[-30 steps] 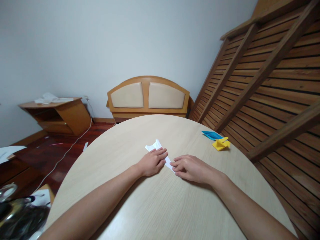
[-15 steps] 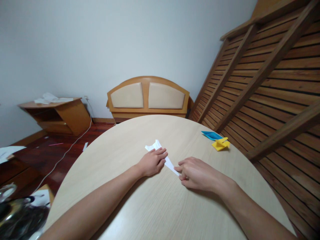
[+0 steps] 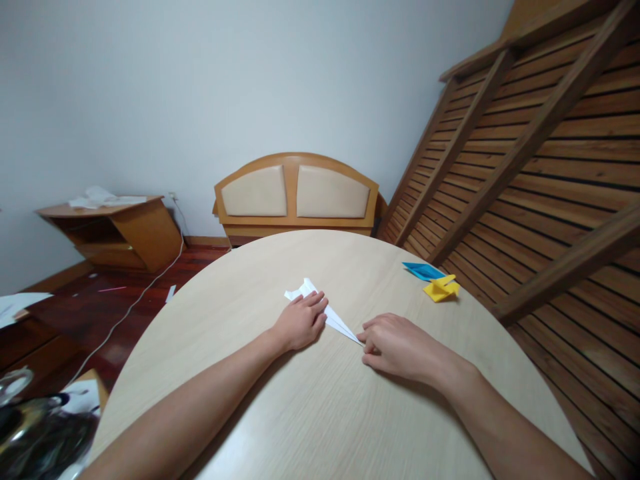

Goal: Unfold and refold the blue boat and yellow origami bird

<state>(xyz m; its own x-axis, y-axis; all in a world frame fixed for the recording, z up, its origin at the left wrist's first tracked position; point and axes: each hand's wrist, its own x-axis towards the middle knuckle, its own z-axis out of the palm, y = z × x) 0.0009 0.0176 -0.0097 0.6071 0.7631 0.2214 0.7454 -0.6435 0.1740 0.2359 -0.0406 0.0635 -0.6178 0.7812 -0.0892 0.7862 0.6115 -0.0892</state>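
A folded white paper [image 3: 334, 319], long and pointed like a paper plane, lies flat on the round light-wood table [image 3: 320, 413]. My left hand [image 3: 299, 323] presses palm down on the paper's wide rear half. My right hand [image 3: 396, 345] sits at the narrow tip, its fingertips pinching or pressing the point against the table. Part of the paper is hidden under my left hand.
A blue folded paper [image 3: 424, 270] and a yellow folded paper [image 3: 442, 288] lie near the table's right edge. Behind the table stand a padded wooden headboard [image 3: 296, 195], a low wooden cabinet [image 3: 117, 227] at left, and slatted wooden frames [image 3: 540, 153] at right.
My right hand slid right and toward me along the paper to its tip. My left hand and the paper's wide end shifted slightly left, so more of the paper's length shows.
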